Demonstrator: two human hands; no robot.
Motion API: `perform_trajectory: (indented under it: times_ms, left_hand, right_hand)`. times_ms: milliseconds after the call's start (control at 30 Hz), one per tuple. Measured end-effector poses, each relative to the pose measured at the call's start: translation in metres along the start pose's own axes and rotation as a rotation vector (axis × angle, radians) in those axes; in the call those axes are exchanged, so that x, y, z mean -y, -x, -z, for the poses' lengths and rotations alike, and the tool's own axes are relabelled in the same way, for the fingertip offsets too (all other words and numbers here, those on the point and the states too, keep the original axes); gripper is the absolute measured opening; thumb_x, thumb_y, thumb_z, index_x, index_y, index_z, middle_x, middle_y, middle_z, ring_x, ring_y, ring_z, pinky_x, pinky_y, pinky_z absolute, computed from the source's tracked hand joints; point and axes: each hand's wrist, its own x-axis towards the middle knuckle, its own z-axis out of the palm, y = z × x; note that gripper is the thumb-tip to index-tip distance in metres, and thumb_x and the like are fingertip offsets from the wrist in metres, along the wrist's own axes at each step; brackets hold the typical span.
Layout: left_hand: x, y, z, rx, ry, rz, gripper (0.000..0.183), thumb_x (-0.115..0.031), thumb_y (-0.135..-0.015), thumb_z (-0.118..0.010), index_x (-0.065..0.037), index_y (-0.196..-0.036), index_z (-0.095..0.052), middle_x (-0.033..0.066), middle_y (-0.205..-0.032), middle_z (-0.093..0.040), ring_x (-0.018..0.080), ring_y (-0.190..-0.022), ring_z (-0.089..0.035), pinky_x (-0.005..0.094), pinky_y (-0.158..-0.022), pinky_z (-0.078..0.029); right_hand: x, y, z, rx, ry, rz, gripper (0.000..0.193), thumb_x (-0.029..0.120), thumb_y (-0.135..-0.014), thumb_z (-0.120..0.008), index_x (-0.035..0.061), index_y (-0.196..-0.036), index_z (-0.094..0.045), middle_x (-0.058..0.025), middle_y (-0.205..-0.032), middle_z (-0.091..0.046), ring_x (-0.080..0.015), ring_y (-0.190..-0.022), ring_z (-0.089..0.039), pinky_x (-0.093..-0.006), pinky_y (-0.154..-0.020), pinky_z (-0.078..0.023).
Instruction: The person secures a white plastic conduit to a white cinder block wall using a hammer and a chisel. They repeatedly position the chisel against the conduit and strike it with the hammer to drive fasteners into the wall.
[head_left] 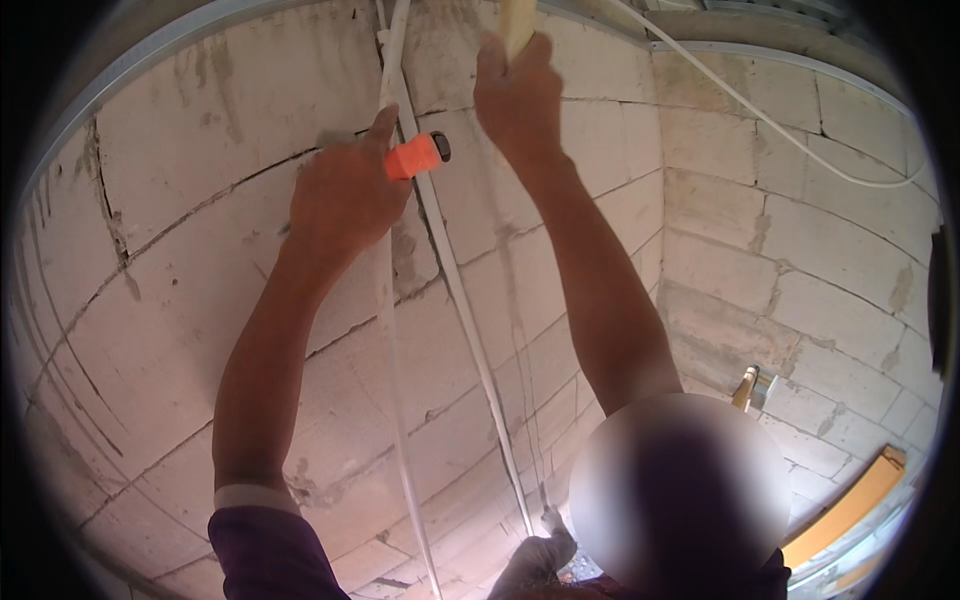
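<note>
Head view cuts off much: we see only the lower end of a pale wooden handle (pixel 517 25) running out past the top edge, our right hand (pixel 520 95) clenched around it just right of the white conduit (pixel 450 270). Our left hand (pixel 345 195), just left of the conduit, wraps an orange-handled tool (pixel 415 157); its working end is hidden behind the fingers. A blurred patch hides a person below. Rough grey blocks (pixel 180 330) with cracked mortar joints lie behind the smooth round conduit.
</note>
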Motion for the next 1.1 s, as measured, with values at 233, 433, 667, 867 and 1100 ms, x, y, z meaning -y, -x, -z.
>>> perform_trajectory:
  times_ms: [233,433,667,867,1100]
  left_hand:
    - [0.013,0.001,-0.003,-0.034,-0.101,-0.032,0.069,-0.019,-0.085,-0.065,-0.012,-0.151,-0.047,0.0169,-0.088,-0.07,0.0319,-0.085,-0.07,0.0442,-0.081,-0.057]
    - [0.006,-0.001,-0.012,-0.105,-0.035,-0.093,0.067,-0.021,-0.087,-0.064,-0.011,-0.151,-0.047,0.0156,-0.083,-0.071,0.0302,-0.078,-0.071,0.044,-0.076,-0.058]
    - [0.017,0.0,-0.006,-0.095,-0.159,-0.073,0.068,-0.021,-0.085,-0.065,-0.009,-0.15,-0.048,0.0155,-0.082,-0.07,0.0306,-0.075,-0.07,0.0426,-0.073,-0.058]
    - [0.0,-0.001,-0.002,0.007,0.008,-0.007,0.072,-0.016,-0.081,-0.068,-0.014,-0.151,-0.047,0.0206,-0.107,-0.067,0.0365,-0.096,-0.067,0.0435,-0.089,-0.056]
    - [0.016,-0.002,-0.006,-0.135,-0.074,-0.095,0.069,-0.017,-0.084,-0.065,-0.008,-0.15,-0.048,0.0165,-0.08,-0.07,0.032,-0.076,-0.07,0.0436,-0.074,-0.057]
  right_hand:
    - [-0.022,0.002,0.01,0.249,0.128,0.03,0.048,0.04,-0.099,-0.057,-0.0078,-0.105,-0.051,-0.0347,-0.087,-0.066,-0.0513,-0.086,-0.067,-0.0554,-0.078,-0.053]
    - [-0.007,-0.005,-0.004,-0.058,0.005,0.05,0.049,0.04,-0.099,-0.059,-0.0082,-0.102,-0.052,-0.0365,-0.083,-0.065,-0.0523,-0.084,-0.067,-0.0549,-0.075,-0.053]
    - [-0.022,-0.001,-0.005,0.191,0.097,0.022,0.049,0.041,-0.099,-0.059,-0.0075,-0.103,-0.053,-0.0367,-0.089,-0.066,-0.053,-0.091,-0.066,-0.0559,-0.079,-0.052]
    - [-0.024,-0.003,-0.025,0.077,0.062,-0.042,0.049,0.04,-0.098,-0.059,-0.0077,-0.106,-0.053,-0.0376,-0.095,-0.066,-0.0534,-0.095,-0.065,-0.055,-0.081,-0.051]
    - [-0.014,0.014,0.009,0.275,0.061,-0.104,0.051,0.041,-0.099,-0.058,-0.0094,-0.105,-0.053,-0.0347,-0.09,-0.066,-0.0504,-0.087,-0.067,-0.052,-0.077,-0.052]
